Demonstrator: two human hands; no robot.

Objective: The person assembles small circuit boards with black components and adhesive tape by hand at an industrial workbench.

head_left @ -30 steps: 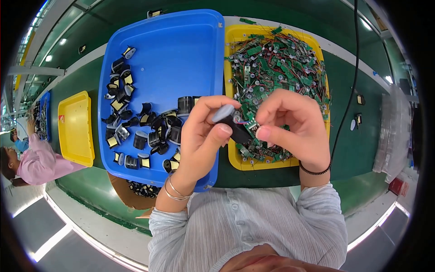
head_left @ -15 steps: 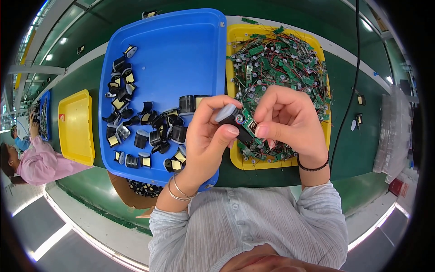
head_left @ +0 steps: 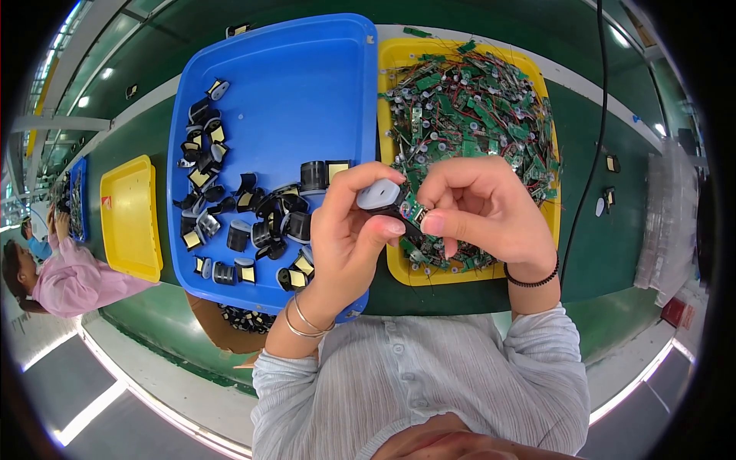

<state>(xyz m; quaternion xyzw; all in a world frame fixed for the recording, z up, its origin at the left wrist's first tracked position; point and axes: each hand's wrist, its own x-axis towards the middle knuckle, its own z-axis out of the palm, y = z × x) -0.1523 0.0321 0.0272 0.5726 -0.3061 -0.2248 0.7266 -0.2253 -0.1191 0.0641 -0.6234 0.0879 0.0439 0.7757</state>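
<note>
My left hand (head_left: 349,238) is closed round a small black plastic housing (head_left: 392,214) with a pale grey oval cap (head_left: 379,195). Thumb and forefinger of my right hand (head_left: 487,207) pinch a small green circuit board (head_left: 415,208) at the housing's open side. How far the board sits inside is hidden by my fingers. Both hands are held over the gap between a blue tray (head_left: 307,69) and a yellow tray (head_left: 399,264). Similar black housings (head_left: 268,222), some with cream pads, lie in the blue tray. Circuit boards with red and black wires (head_left: 475,107) heap up the yellow tray.
An additional yellow tray (head_left: 130,218) stands at the left, near a person in pink (head_left: 84,276). A cardboard box (head_left: 218,326) of small parts is below the blue tray. A black cable (head_left: 594,153) hangs at the right, with a few loose parts (head_left: 609,195) beyond it.
The housing has turned in my left hand, so its grey cap faces up more. My right hand has shifted slightly left and down, keeping the board at the housing.
</note>
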